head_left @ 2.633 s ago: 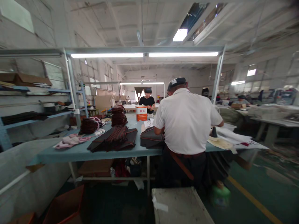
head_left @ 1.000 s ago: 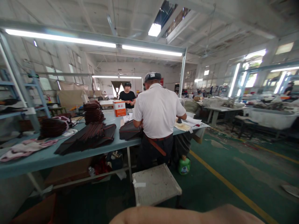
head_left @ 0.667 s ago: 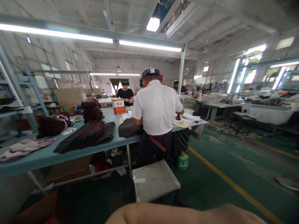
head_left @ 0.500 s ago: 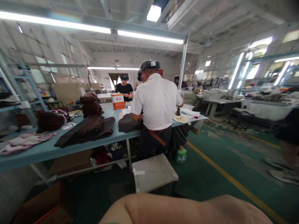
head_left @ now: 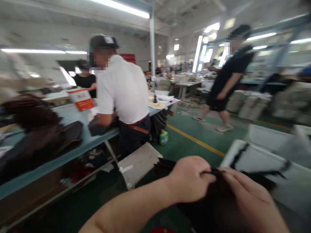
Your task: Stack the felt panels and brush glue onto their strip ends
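Main change over the last half second: view swung to the right and both bare hands brought into frame, where only a forearm was seen along the bottom edge. A dark brown-black piece of sheet material is now shown, held up in front of the body by the left hand and the right hand. Left: fingers curled closed, upper edge of the piece gripped. Right: fingers nearly straight, thumb side brought against the same edge just beside the left, edge apparently pinched. For the work, this is read as two-handed handling in the air, clear of the blue-topped table.

Also changed: a walking person in black clothes is fully seen at right; only legs were caught at the frame edge. The co-worker in a white shirt is still bent over the table.

Hard to make out: frame is motion-blurred. Lower part of the piece is cut off by the frame; right fingertips are partly hidden. Whether the dark layered edges beyond the left wrist belong to the same piece cannot be told. Material cannot be confirmed. Black strips on the white plastic tub are smeared.
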Demonstrator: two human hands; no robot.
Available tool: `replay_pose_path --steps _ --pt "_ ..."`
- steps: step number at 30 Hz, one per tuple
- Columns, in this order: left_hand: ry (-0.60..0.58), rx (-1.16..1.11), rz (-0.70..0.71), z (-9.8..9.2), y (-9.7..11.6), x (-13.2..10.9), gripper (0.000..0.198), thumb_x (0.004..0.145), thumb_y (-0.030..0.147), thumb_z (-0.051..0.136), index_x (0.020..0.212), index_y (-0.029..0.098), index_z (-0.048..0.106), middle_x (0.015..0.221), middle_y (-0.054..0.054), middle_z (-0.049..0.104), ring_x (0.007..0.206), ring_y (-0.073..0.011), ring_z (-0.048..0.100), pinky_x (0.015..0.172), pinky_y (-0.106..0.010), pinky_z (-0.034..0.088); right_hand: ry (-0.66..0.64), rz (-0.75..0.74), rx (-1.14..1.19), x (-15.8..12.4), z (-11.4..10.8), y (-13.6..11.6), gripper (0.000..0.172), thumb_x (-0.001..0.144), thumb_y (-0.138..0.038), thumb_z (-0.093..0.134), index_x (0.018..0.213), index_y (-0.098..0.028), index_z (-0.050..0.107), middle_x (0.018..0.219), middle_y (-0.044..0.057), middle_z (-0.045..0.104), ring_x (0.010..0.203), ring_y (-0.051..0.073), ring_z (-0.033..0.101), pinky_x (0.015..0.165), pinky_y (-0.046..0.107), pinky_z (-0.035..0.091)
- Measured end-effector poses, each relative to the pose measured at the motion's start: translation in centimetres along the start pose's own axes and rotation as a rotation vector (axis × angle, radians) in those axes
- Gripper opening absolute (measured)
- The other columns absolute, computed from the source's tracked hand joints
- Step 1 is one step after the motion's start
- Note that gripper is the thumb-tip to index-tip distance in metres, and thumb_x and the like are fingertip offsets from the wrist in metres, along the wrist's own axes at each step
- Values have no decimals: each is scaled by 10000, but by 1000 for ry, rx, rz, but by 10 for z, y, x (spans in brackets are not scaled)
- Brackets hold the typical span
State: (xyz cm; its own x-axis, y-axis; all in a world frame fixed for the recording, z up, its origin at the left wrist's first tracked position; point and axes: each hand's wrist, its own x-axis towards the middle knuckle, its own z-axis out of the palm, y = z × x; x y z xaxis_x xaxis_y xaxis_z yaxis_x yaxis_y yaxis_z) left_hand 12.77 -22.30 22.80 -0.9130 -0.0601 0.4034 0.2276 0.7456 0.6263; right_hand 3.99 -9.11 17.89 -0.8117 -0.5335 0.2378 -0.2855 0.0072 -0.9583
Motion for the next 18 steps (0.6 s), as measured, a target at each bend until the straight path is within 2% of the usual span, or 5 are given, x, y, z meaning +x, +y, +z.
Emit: replay_pose_path --steps 3,7,13,16,18 --pt "54 -105 -138 0 -5 13 142 728 115 542 598 169 519 748 -7 604 744 -127 550 712 -224 410 -80 -10 80 8 -6 -1 214 794 -366 543 758 -201 674 700 30 619 680 181 557 634 279 454" --pt "21 -168 -197 4 -8 26 140 681 94 554 579 172 497 759 -2 595 746 -123 545 719 -223 394 -106 -65 142 21 -9 0 230 834 -311 481 729 -177 635 677 5 568 651 138 503 620 242 411" --pt "57 -129 -257 17 -7 31 175 720 136 488 556 184 446 773 -7 591 741 -132 545 694 -223 403 -93 -179 -7 19 -14 1 241 847 -284 430 697 -176 585 669 8 533 658 142 497 625 245 400" --pt "71 -88 -255 27 -15 35 168 739 168 455 573 191 440 762 -12 595 713 -138 546 657 -220 406 -107 -274 -132 22 -18 13 70 742 -236 537 759 -185 581 707 5 548 668 147 510 616 235 402" --pt "80 -65 -205 35 -21 39 162 731 165 446 571 192 435 743 -12 600 690 -136 546 637 -212 401 -87 -295 -213 26 -22 25 106 675 -196 585 781 -195 573 721 -1 557 668 145 518 603 220 404"
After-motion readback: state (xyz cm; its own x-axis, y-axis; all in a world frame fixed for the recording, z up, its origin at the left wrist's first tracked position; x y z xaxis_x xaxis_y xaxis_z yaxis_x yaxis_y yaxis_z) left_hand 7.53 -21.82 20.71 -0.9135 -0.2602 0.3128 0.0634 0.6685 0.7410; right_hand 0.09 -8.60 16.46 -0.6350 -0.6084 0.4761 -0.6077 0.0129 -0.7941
